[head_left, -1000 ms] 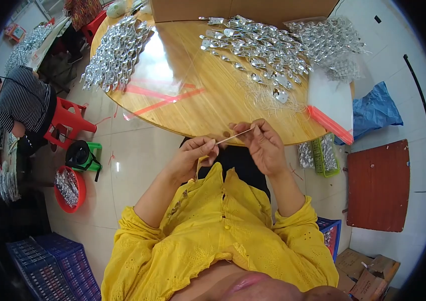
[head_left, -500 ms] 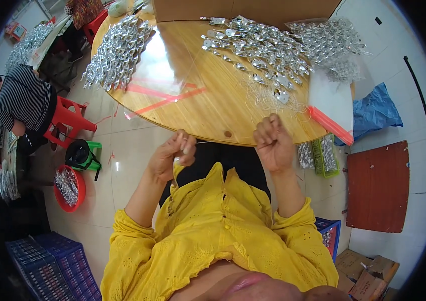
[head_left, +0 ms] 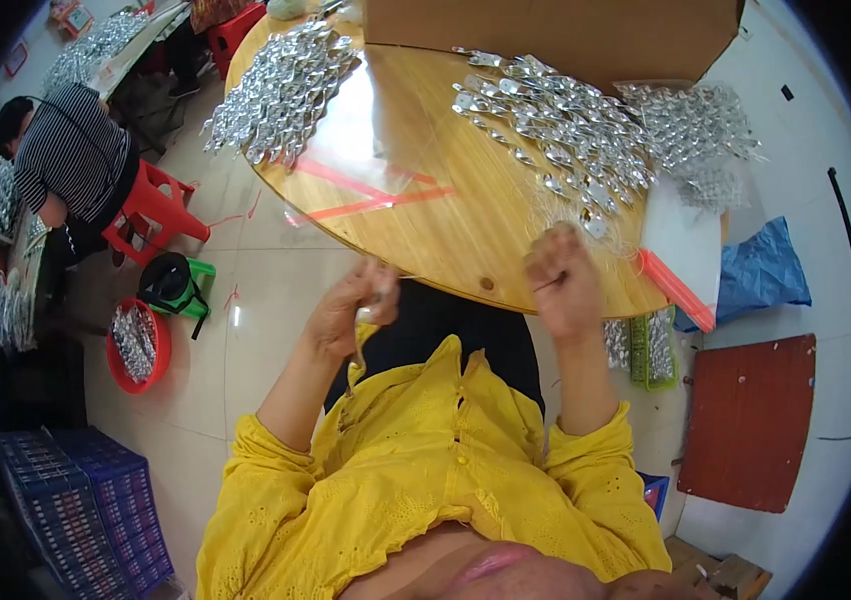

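Observation:
My left hand [head_left: 357,303] is closed in front of the near table edge, pinching a twisted shiny metal strip [head_left: 359,352] that dangles below it and mirrors the yellow of my blouse. A short stretch of thin pale thread [head_left: 407,277] shows beside its fingertips. Over the table's near right edge my right hand [head_left: 563,285] is raised with fingers curled in, smeared by motion; the thread's far end at it is too fine to follow. Beyond that hand lie a loose tangle of pale threads [head_left: 552,212] and a pile of twisted silver strips [head_left: 555,115].
The round wooden table [head_left: 415,235] carries another pile of silver strips [head_left: 285,92], bagged strips [head_left: 695,130], red tape [head_left: 680,290] and a big cardboard box [head_left: 545,38]. Left, a seated person [head_left: 75,155] works near a red basin [head_left: 138,345]. Blue crates [head_left: 95,510] stand lower left.
The whole view has shifted, with the table lower and further right. My right hand has blurred with motion and sits slightly farther from the left. The left hand keeps its hold on the strip.

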Available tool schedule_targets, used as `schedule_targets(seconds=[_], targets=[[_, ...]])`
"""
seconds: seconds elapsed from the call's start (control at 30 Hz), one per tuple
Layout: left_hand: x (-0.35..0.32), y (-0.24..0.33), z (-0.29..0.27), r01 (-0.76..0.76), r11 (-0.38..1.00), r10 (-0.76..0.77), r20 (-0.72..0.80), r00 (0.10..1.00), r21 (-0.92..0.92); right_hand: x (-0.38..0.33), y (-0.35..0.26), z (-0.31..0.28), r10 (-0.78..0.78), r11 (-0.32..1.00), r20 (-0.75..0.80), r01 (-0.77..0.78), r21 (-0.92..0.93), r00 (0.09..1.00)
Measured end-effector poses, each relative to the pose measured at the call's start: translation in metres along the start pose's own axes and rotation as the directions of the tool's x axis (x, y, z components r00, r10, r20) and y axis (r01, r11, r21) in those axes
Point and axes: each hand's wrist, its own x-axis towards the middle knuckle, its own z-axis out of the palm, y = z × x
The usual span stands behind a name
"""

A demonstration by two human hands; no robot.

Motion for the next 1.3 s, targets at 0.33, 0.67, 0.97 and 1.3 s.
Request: schedule_targets(seconds=[0.33, 0.67, 0.97, 1.3], targets=[[-0.049, -0.029, 0.001, 0.311, 0.649, -0.312, -0.13, 0.941, 0.695, 0.03, -0.036, 0.0, -0.232, 0.97, -0.025, 0.233, 0.068, 0.972], [0.023, 0.195, -0.014, 0.215, -0.342, 0.718, 0.107, 0.688, 0.915, 0.0, 0.01, -0.014, -0.188, 0.783, -0.046, 0.121, -0.61, 0.981], [0.176, 0.289, -0.07, 0.536, -0.595, 0.707, 0.071, 0.704, 0.599, -0.04, -0.003, -0.027, -0.153, 0.742, -0.215, -0.032, -0.67, 0.965], [0.167, 0.205, 0.018, -0.035, -0.683, 0.457, 0.465, 0.758, 0.729, -0.048, -0.014, -0.03, -0.311, 0.698, -0.224, 0.062, -0.713, 0.924]])
